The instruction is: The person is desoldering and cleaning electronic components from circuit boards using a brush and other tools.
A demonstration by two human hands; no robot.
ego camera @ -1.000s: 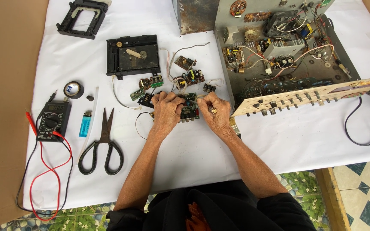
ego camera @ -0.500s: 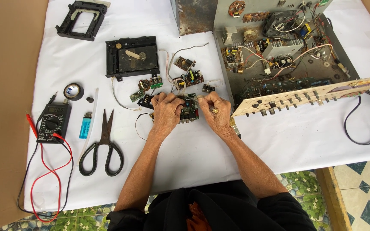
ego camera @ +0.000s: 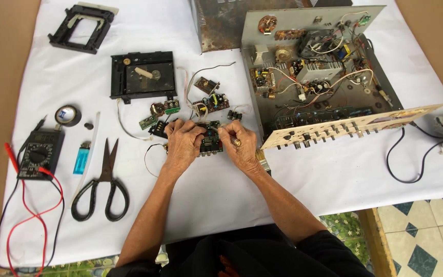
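Pinching small green circuit board (ego camera: 210,142) between left hand (ego camera: 183,146) and right hand (ego camera: 241,149), both closed on it, lifted off white sheet (ego camera: 216,200) for inspection, probably.

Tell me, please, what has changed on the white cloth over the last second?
Nothing visibly changed. The left hand and right hand are still together on the small circuit board, and the scissors, multimeter and open chassis lie where they were.

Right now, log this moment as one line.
left hand: grip on small circuit board | right hand: grip on same board | scissors, multimeter: lying aside | open chassis: right
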